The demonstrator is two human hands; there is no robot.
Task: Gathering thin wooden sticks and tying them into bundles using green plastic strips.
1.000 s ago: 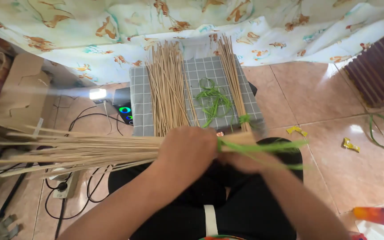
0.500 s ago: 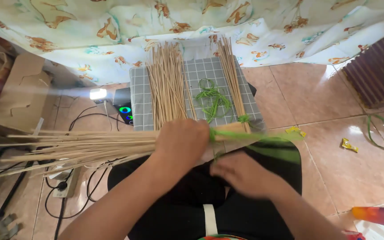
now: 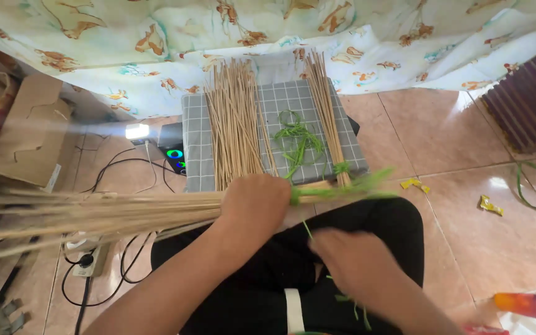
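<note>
Yellow wrapper scraps (image 3: 490, 205) lie on tiles; left hand (image 3: 257, 201) grips sticks (image 3: 107, 214).

Cardboard box (image 3: 26, 133), power strip (image 3: 85, 260), yellow wrappers (image 3: 490, 205), patterned cloth (image 3: 268, 31).

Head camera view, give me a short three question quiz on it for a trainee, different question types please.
1. True or false: the left hand grips the bundle of thin sticks near its tied end.
2. Multiple choice: what colour is the strip wrapped around that bundle? A red, B green, C blue.
3. Fill in: loose sticks and spare green strips lie on a grey ___ board.

Key
1. True; the right hand is lower, over the lap, with a thin green strand by it.
2. B.
3. Checked.
</note>
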